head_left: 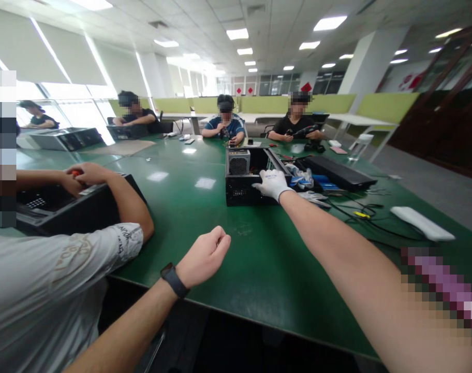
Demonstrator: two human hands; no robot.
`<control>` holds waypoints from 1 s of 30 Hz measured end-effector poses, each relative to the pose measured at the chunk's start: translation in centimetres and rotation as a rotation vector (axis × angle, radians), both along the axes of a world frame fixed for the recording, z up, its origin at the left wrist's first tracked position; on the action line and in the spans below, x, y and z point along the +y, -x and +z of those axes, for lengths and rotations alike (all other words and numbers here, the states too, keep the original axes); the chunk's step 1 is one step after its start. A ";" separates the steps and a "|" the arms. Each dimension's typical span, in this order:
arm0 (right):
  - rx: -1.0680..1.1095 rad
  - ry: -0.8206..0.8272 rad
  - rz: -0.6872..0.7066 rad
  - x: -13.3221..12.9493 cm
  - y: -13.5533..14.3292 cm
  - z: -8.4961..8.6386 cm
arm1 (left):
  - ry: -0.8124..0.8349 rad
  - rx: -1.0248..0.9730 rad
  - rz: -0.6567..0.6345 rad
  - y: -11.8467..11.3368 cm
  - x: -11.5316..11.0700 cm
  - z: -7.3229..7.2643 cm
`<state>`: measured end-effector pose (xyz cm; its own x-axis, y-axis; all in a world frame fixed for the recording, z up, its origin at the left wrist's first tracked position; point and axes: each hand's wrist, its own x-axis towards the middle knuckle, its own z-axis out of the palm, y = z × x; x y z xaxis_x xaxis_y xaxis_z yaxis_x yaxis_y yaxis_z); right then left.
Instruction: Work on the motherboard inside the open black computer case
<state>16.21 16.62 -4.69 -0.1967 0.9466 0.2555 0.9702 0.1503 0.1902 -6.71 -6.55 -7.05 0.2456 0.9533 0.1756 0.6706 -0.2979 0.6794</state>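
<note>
An open black computer case [241,192] lies on the green table, with a grey power supply [239,162] in its left part. My right hand [274,184], in a white glove, grips the near top edge of this case; some fingertips are hidden inside. Bare and with a dark watch [174,280] on the wrist, my left hand [205,256] is curled into a fist over the table, nearer to me and apart from the case. Nothing shows in it. Blue and grey gloves [301,176] lie just right of the case.
At the left, a person's bare arms [125,199] reach into another black case [45,220]. Right of my case are a black panel [337,172], cables [370,211] and a white bar-shaped object [422,223]. Several people sit across the green table [174,181].
</note>
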 end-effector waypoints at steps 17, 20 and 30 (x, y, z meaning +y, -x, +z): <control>0.060 -0.061 0.089 -18.2 -1.5 -1.8 | -0.273 0.068 -0.058 -3.9 0.0 6.5; 0.074 -0.078 0.118 -22.9 -2.1 -2.0 | -0.283 0.218 -0.105 -4.9 1.0 7.5; 0.134 -0.062 0.156 -33.4 -3.2 -2.0 | -0.066 0.775 -0.189 -9.7 4.5 5.4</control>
